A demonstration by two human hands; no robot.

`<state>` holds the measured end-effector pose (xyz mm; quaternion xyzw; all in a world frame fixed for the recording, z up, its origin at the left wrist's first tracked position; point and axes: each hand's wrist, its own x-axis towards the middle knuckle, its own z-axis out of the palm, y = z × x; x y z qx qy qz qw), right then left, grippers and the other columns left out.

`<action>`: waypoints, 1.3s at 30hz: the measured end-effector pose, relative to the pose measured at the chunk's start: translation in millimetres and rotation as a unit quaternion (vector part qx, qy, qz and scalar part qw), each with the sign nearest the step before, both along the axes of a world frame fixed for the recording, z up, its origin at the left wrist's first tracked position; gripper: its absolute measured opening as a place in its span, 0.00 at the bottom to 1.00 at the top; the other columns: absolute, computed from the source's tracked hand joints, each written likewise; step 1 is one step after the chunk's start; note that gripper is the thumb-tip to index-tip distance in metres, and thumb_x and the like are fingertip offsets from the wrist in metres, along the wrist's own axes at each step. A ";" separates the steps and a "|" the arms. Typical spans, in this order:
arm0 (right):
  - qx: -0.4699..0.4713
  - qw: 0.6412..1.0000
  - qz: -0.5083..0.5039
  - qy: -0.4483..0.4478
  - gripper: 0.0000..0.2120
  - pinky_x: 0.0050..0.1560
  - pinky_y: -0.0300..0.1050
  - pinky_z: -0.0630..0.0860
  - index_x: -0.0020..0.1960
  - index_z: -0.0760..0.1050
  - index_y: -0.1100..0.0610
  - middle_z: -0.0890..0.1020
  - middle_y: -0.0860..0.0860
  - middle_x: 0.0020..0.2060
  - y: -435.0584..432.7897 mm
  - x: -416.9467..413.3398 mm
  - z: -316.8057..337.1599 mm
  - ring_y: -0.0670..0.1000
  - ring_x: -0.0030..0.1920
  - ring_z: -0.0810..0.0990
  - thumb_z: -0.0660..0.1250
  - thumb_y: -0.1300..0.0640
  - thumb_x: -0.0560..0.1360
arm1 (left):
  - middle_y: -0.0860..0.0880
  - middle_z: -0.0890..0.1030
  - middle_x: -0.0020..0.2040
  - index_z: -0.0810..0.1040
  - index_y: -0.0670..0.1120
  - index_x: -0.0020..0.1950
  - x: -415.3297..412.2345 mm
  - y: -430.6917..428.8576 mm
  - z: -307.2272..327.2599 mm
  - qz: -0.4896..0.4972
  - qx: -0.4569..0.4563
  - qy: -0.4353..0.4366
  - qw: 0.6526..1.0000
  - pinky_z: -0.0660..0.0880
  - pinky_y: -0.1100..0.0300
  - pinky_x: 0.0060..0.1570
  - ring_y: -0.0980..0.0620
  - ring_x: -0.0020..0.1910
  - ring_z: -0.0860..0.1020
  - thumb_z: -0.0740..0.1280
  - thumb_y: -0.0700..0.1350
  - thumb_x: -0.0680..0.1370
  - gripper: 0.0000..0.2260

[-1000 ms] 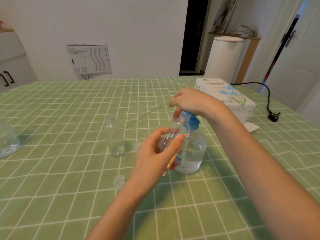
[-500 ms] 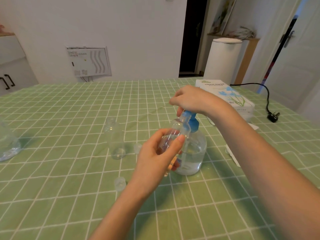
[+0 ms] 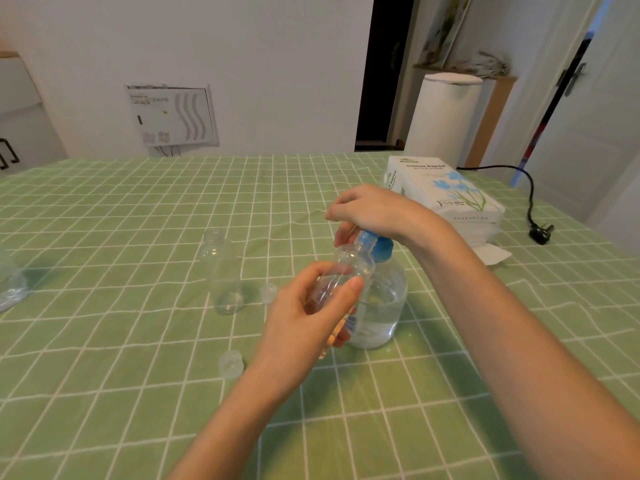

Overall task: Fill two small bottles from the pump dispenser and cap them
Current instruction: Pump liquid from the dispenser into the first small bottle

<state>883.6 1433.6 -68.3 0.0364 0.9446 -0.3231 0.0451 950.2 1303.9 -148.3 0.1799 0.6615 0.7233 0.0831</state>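
Observation:
A clear pump dispenser (image 3: 379,306) with a blue collar stands mid-table, partly filled with clear liquid. My right hand (image 3: 375,211) sits on top of its pump head, fingers curled over it and hiding the nozzle. My left hand (image 3: 308,317) grips a small clear bottle (image 3: 349,268), tilted with its open mouth up against the blue pump. A second small clear bottle (image 3: 223,275) stands upright and uncapped to the left. Two small clear caps lie on the cloth, one cap (image 3: 268,292) between the bottles and the other cap (image 3: 230,363) nearer to me.
The table has a green checked cloth (image 3: 104,341). A tissue paper box (image 3: 446,194) sits at the back right, with a black cable and plug (image 3: 540,233) beyond it. A clear container (image 3: 8,285) shows at the left edge.

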 end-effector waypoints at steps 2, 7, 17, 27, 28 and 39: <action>0.001 1.000 -0.003 0.005 0.21 0.56 0.58 0.74 0.63 0.71 0.69 0.78 0.66 0.57 0.1 1.1 1.4 0.61 0.41 0.76 0.61 0.54 0.77 | 0.50 0.79 0.31 0.79 0.50 0.50 0.3 -0.1 1.2 -0.003 0.001 0.001 1.000 0.70 0.68 0.24 0.54 0.26 0.76 0.68 0.56 0.65 0.17; 0.035 0.999 -0.009 0.023 0.16 0.45 0.45 0.75 0.58 0.75 0.59 0.84 0.53 0.44 4.8 -0.4 13.9 0.56 0.49 0.83 0.61 0.50 0.78 | 0.52 0.79 0.31 0.80 0.52 0.48 -0.2 2.2 5.9 -0.009 0.014 0.005 1.000 0.70 0.68 0.25 0.55 0.26 0.76 0.68 0.56 0.66 0.14; -0.002 1.000 -0.023 -0.001 0.21 0.53 0.56 0.75 0.64 0.71 0.69 0.79 0.65 0.58 2.6 -3.9 1.7 0.52 0.41 0.69 0.61 0.56 0.77 | 0.50 0.79 0.31 0.80 0.50 0.49 0.6 0.4 2.1 -0.005 0.012 -0.001 1.000 0.69 0.68 0.23 0.55 0.24 0.75 0.68 0.55 0.65 0.15; -0.014 0.999 -0.023 0.018 0.21 0.51 0.53 0.75 0.64 0.71 0.69 0.81 0.65 0.54 3.5 -2.1 1.3 0.53 0.39 0.72 0.60 0.56 0.77 | 0.50 0.79 0.31 0.79 0.50 0.49 2.3 -0.2 2.9 0.000 -0.002 -0.003 1.000 0.70 0.68 0.24 0.55 0.26 0.75 0.68 0.57 0.65 0.17; -0.018 0.999 -0.022 0.026 0.21 0.49 0.50 0.74 0.64 0.71 0.68 0.82 0.63 0.52 4.8 -1.9 3.4 0.51 0.38 0.74 0.60 0.55 0.77 | 0.51 0.79 0.31 0.79 0.50 0.49 2.6 0.1 3.8 -0.001 0.002 -0.002 1.000 0.70 0.68 0.24 0.55 0.26 0.75 0.68 0.56 0.65 0.17; 0.004 0.999 -0.035 0.004 0.19 0.62 0.57 0.71 0.64 0.72 0.66 0.81 0.62 0.56 1.8 -3.7 4.1 0.52 0.43 0.71 0.60 0.56 0.77 | 0.52 0.78 0.31 0.79 0.48 0.49 2.3 0.0 5.7 -0.001 0.007 0.002 1.000 0.70 0.68 0.24 0.55 0.25 0.75 0.68 0.56 0.65 0.17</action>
